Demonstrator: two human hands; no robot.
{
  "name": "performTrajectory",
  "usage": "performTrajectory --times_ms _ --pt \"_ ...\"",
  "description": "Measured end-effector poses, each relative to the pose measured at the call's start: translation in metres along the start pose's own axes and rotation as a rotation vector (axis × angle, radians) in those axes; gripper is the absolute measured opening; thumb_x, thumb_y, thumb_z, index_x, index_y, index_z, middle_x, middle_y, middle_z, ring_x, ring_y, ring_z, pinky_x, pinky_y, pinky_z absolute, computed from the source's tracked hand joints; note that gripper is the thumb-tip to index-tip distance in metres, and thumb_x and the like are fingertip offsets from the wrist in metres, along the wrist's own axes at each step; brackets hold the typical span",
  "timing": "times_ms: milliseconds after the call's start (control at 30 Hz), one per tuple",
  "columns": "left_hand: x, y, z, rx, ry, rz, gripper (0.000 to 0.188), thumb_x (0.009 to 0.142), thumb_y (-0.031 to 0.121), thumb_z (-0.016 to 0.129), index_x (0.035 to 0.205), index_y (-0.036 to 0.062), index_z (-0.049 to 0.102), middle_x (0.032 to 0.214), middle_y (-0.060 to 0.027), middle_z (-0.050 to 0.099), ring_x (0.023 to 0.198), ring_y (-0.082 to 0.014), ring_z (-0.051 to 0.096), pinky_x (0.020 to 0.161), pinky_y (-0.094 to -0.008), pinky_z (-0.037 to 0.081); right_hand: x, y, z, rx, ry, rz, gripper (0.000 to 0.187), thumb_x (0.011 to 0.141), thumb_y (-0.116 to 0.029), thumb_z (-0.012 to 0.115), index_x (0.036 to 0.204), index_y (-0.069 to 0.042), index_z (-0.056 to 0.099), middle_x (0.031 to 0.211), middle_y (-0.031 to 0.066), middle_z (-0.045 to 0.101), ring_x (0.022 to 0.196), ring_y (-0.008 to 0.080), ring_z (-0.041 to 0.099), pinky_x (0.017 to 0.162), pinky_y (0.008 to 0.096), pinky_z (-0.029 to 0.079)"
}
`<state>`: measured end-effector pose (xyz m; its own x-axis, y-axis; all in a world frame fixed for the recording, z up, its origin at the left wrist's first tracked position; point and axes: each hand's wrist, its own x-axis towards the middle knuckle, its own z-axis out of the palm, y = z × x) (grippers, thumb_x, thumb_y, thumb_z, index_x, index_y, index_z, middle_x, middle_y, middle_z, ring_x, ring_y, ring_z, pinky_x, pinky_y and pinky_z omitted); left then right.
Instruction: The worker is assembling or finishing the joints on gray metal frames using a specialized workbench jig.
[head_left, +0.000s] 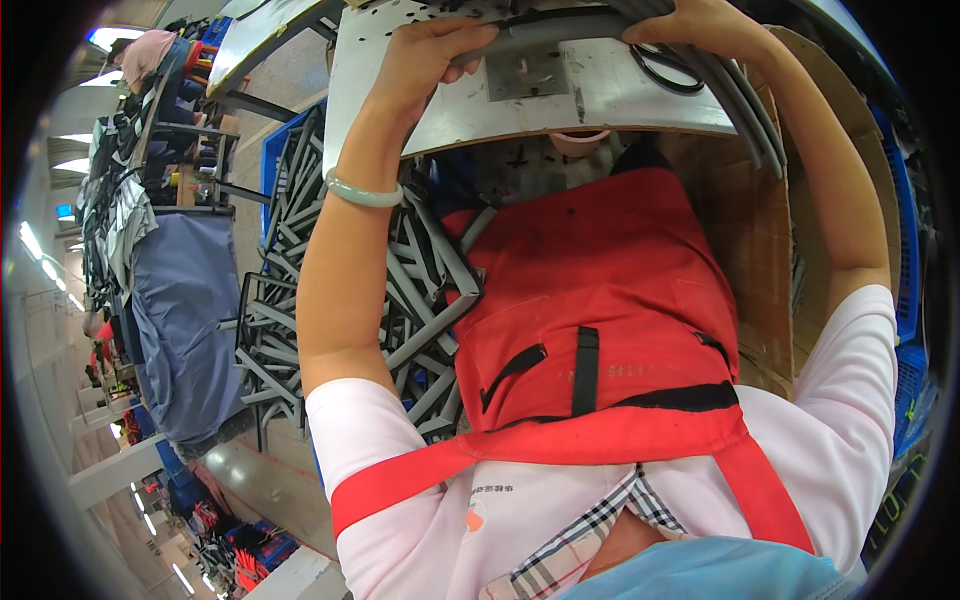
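Tubing [565,27] held in left grip [430,57], right grip [700,24]; black loop [674,89] near; strips [420,265] beneath left forearm [345,270].

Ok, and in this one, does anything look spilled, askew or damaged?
The heap of grey tubes on the person's left looks untidy: pieces lie at all angles, and some seem to poke past the blue bin. The white worktable is dark-speckled. No damage shows on the held grey tube.

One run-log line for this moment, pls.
left hand: gripping grey tubing | right hand: gripping grey tubing | under hands: white table | person's left: heaped grey pieces
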<state>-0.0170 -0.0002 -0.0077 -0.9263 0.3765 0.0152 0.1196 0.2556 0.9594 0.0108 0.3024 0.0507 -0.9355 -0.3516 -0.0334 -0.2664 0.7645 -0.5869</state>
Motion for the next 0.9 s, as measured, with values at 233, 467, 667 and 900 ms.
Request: performTrajectory --times_ms 233,467,667,900 --pt "0.015 -0.010 -0.002 -0.045 0.015 0.027 0.031 0.092 0.023 0.064 0.110 -0.0016 0.069 0.074 -0.0029 0.059 0.060 -0.0081 0.046 0.055 -0.0217 0.037 0.019 0.010 0.006 0.011 0.093 0.007 0.048 0.073 -0.025 0.078 0.110 0.002 0.064 0.089 0.0074 0.067 0.083 0.0151 0.060 0.078 0.0299 0.047" --pt "0.005 -0.006 -0.018 -0.098 0.237 0.057 0.024 0.096 0.017 0.058 0.094 -0.0045 0.069 0.074 -0.0080 0.064 0.064 -0.0144 0.056 0.059 -0.0291 0.046 -0.017 0.025 -0.005 0.074 0.241 0.027 0.043 0.074 -0.019 0.078 0.108 0.004 0.065 0.095 0.0096 0.069 0.087 0.0145 0.062 0.080 0.0301 0.049" --pt "-0.039 0.032 0.050 0.336 -0.116 0.177 0.021 0.084 0.014 0.068 0.084 -0.0070 0.068 0.066 -0.0134 0.066 0.060 -0.0133 0.058 0.057 -0.0295 0.046 -0.050 -0.061 0.140 -0.487 0.109 -0.754 0.023 0.079 -0.012 0.062 0.100 -0.003 0.065 0.114 0.0116 0.061 0.110 0.0262 0.057 0.092 0.0355 0.049" --pt "-0.043 0.021 0.055 -0.097 -0.099 0.227 0.017 0.092 0.008 0.062 0.096 -0.0057 0.070 0.078 -0.0036 0.067 0.066 -0.0123 0.059 0.058 -0.0278 0.047 -0.023 -0.061 0.169 -0.444 0.103 -0.609 0.022 0.069 -0.010 0.069 0.089 -0.002 0.063 0.086 0.0170 0.068 0.087 0.0330 0.067 0.076 0.0437 0.052"
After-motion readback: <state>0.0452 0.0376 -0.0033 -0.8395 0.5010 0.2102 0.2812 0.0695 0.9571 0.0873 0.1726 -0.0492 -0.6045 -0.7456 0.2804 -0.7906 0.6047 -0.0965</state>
